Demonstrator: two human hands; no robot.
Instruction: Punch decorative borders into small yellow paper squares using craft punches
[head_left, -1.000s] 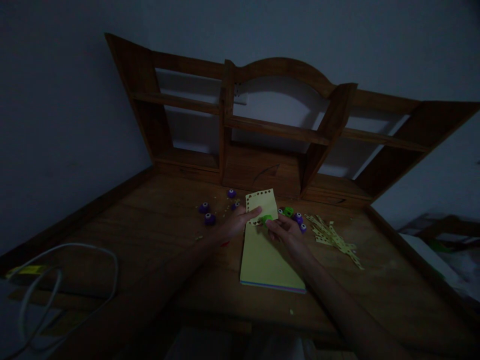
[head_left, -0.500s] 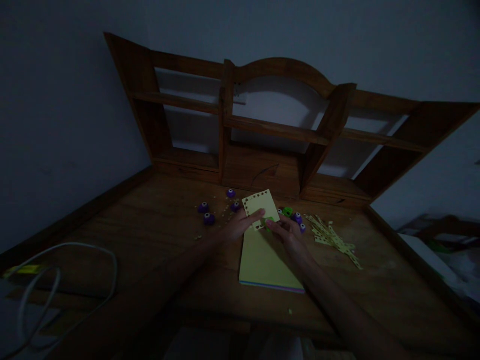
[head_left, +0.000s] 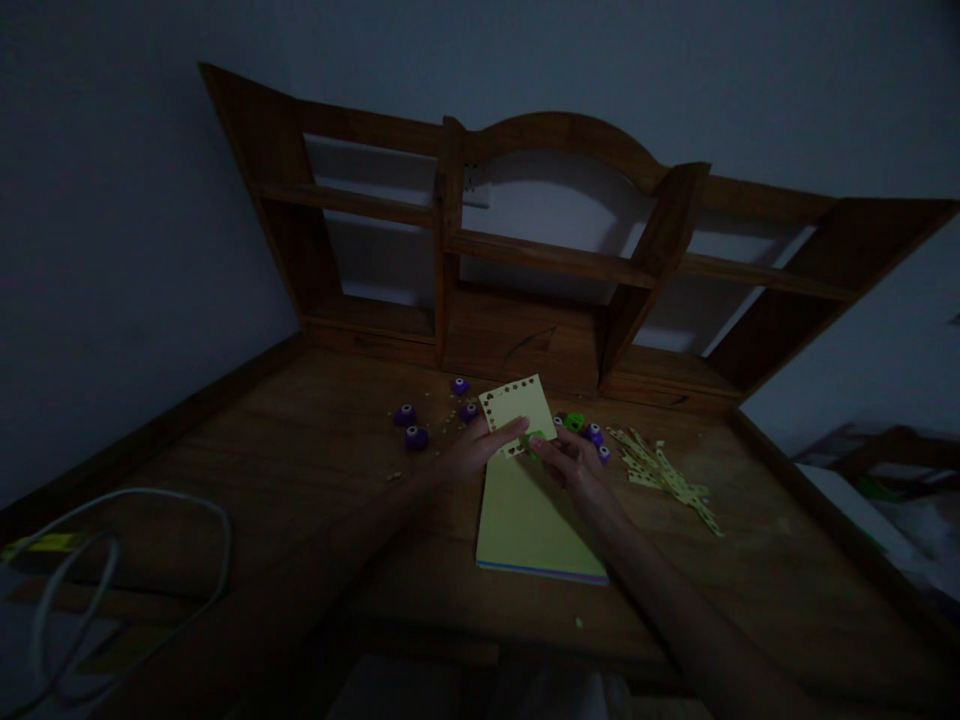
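Observation:
My left hand (head_left: 480, 447) pinches a small yellow sheet of paper (head_left: 517, 405), thumb on top. Small shapes are punched out along the sheet's top, left and lower edges. A green craft punch (head_left: 534, 443) sits at the sheet's lower edge, gripped by my right hand (head_left: 570, 462) with the thumb pressed on it. Part of the punch is hidden by the fingers. Both hands are just above a stack of coloured paper (head_left: 536, 525), yellow on top, on the wooden desk.
Several purple punches (head_left: 416, 437) stand left of the sheet; more purple ones (head_left: 594, 434) and a green one (head_left: 574, 421) are to the right. Punched yellow strips (head_left: 667, 478) lie in a heap. A wooden shelf unit (head_left: 555, 255) rises behind. A white cable (head_left: 172, 492) loops at left.
The view has shifted slightly. Both hands keep hold of the sheet and the green punch, with hardly any movement between them.

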